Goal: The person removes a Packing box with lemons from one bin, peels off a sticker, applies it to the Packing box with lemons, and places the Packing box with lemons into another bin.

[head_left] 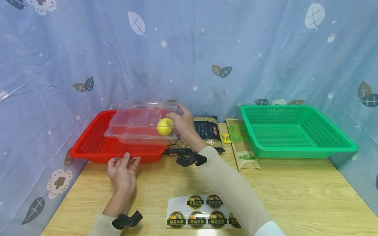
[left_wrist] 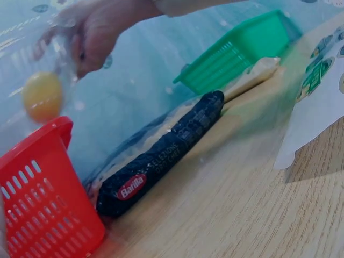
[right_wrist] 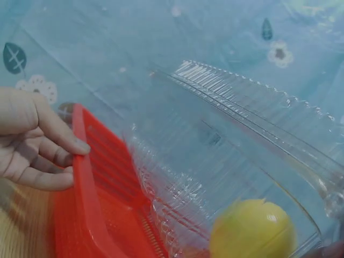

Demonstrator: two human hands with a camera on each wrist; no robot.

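My right hand [head_left: 175, 120] grips the right end of a clear plastic clamshell box [head_left: 136, 123] and holds it in the air over the red basket [head_left: 91, 146]. A yellow lemon [head_left: 164, 127] lies inside the box, close to those fingers. In the right wrist view the lemon [right_wrist: 252, 231] sits low in the ribbed box [right_wrist: 226, 156]. My left hand [head_left: 124, 160] lies on the table with its fingers touching the red basket's front wall. The right wrist view shows that left hand [right_wrist: 40, 145] against the basket's rim [right_wrist: 88, 199].
A dark Barilla pasta bag [head_left: 206, 131] lies right of the red basket, then a small yellow packet [head_left: 225, 138] and a long paper noodle packet [head_left: 243, 146]. At the right stands a green basket [head_left: 295, 131]. A sheet of round stickers [head_left: 200, 211] lies at the table's front.
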